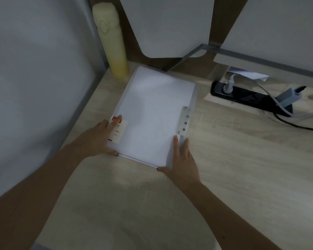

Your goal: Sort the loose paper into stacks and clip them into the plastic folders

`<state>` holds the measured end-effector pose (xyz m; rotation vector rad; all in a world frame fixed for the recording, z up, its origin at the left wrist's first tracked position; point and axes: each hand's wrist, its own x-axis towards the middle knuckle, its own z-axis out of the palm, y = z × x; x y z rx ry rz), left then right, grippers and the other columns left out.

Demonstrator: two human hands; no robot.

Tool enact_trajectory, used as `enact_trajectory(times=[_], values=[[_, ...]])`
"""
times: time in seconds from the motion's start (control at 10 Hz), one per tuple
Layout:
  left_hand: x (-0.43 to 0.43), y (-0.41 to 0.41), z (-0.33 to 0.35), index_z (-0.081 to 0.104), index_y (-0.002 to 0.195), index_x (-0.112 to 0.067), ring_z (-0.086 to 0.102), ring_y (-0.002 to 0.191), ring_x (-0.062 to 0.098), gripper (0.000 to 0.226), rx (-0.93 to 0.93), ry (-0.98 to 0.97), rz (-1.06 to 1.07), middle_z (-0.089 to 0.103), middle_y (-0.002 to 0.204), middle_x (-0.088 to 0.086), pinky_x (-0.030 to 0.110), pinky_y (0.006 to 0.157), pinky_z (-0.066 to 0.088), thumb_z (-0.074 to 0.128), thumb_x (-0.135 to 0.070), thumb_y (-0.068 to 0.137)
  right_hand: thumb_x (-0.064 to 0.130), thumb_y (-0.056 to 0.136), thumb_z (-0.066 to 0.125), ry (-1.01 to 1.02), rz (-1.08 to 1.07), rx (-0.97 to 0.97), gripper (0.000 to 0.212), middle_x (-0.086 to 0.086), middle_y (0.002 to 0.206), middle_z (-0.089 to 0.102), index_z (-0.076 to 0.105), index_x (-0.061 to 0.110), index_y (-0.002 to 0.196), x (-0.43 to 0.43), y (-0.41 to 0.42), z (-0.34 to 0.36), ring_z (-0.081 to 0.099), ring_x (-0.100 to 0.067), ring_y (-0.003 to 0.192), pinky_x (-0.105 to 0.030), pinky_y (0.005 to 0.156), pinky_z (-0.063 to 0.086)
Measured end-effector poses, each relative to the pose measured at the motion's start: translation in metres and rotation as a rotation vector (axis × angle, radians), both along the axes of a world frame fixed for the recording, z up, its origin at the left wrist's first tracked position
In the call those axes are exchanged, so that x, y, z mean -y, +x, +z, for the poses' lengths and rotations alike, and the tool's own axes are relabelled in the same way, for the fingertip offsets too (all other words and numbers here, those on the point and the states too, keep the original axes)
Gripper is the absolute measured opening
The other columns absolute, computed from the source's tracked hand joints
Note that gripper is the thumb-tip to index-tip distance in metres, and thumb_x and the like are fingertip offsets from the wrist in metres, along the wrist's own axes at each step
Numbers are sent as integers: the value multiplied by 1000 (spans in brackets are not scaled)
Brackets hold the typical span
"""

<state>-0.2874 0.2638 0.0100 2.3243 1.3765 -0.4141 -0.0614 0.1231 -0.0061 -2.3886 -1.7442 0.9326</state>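
Left hand and right hand only press with flat, released fingers, so the paper stack could skew beneath the clip

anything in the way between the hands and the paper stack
Nothing visible: the left hand touches the paper stack at its left edge, the right hand at its near right corner, below the metal clip.
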Motion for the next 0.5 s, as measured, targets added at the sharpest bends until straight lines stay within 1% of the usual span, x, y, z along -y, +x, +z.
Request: enact_trajectory(times=[0.2,0.3,0.4,0.5], values=[[0,1,1,-14,147,-25,41,121,28,125,-4,0,24,37,127,10,41,89,42,79,-44,64,56,78,62,-7,3,-3,114,-26,153,-19,-20,15,146,1,-1,-1,5,-35,145,-34,117,13],[9,4,-1,-13,147,-25,45,116,32,122,-21,7,41,38,126,12,43,86,43,78,-41,67,52,79,63,-42,34,-43,112,-23,153,-19,-20,18,146,1,7,1,7,-34,145,-35,116,17],[17,11,4,-8,148,-21,50,108,34,112,-7,37,145,40,122,15,43,83,44,74,-35,74,42,84,62,-111,43,-211,96,-16,156,6,-6,20,149,4,31,21,22,-28,142,-34,110,28],[59,-3,-13,15,148,-8,59,99,42,94,217,173,217,48,118,24,45,70,53,73,-24,75,34,91,54,-119,-68,-390,62,-6,145,39,26,19,145,21,68,52,43,-19,128,-24,98,35]])
